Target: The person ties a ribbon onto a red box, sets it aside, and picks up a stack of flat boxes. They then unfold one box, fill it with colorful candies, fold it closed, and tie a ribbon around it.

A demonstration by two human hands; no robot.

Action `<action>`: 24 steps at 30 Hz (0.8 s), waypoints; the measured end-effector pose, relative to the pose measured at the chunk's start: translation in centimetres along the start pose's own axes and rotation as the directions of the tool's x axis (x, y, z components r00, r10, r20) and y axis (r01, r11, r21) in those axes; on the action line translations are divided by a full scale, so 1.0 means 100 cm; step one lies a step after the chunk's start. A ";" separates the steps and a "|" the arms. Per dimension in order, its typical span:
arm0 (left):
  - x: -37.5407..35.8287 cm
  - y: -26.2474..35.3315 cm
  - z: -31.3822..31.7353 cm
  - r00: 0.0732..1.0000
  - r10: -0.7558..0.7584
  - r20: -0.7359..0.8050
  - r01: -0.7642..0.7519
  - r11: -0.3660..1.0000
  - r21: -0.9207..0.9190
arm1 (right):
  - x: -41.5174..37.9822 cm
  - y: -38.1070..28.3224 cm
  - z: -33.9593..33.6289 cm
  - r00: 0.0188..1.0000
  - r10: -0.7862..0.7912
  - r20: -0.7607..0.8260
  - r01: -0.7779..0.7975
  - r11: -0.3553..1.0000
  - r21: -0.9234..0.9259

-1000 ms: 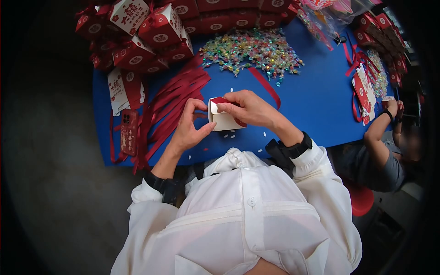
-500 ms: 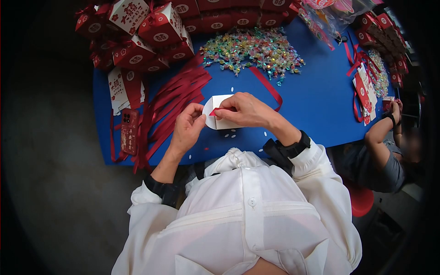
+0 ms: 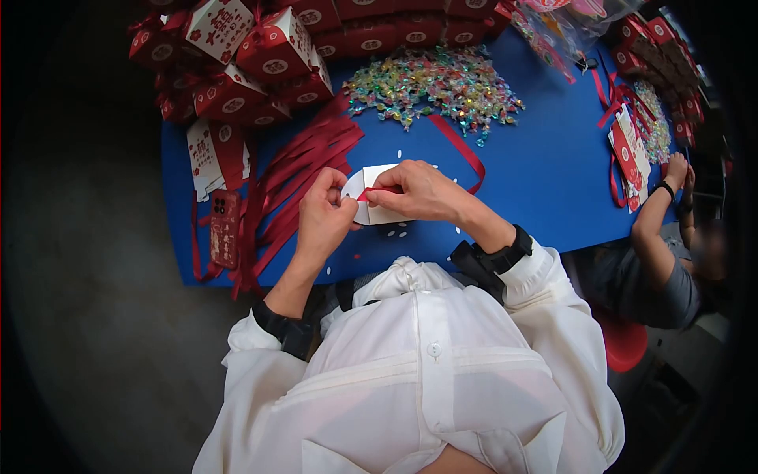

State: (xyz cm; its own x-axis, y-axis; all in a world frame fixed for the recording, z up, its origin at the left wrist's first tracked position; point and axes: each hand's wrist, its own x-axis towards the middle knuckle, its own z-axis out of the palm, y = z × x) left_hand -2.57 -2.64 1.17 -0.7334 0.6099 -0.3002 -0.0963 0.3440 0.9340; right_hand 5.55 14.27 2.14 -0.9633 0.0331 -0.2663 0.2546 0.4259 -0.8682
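A small white paper box [image 3: 384,216] lies on the blue table in front of me, between my two hands. My left hand [image 3: 324,212] is closed on the box's rounded end flap, thumb and fingers pinching its edge. My right hand [image 3: 427,191] reaches over the box from the other side and pinches a short end of red ribbon [image 3: 364,195] near the base of the flap. The rest of that ribbon is hidden under the right fingers.
Red ribbons [image 3: 304,170] and a phone [image 3: 224,229] lie at left, near flat box blanks [image 3: 217,150]. Wrapped candies [image 3: 434,87] are heaped behind, with stacked red boxes [image 3: 272,59]. One loose ribbon [image 3: 462,150] curves nearby. A co-worker's arm [image 3: 651,229] is at far right.
My left hand has shifted slightly up and its fingers have closed further over the flap. My right hand has barely moved. The co-worker's hands have moved up a little at the right.
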 end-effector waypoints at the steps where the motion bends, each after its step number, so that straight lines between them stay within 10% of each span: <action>1: 0.000 0.001 0.000 1.000 0.000 0.002 0.000 1.000 0.001 | 0.000 0.000 0.000 1.000 0.000 0.000 0.000 1.000 -0.006; 24: -0.007 0.005 -0.005 0.988 -0.093 0.127 0.109 0.986 -0.129 | 0.001 -0.008 0.004 0.990 0.132 -0.053 -0.130 0.991 0.044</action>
State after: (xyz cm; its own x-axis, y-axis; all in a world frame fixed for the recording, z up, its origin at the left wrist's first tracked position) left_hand -2.40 -3.23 1.96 -0.6302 0.6608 -0.4077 -0.2619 0.3134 0.9128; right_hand 5.26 13.58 2.68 -0.9243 0.1372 -0.3561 0.3812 0.3777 -0.8438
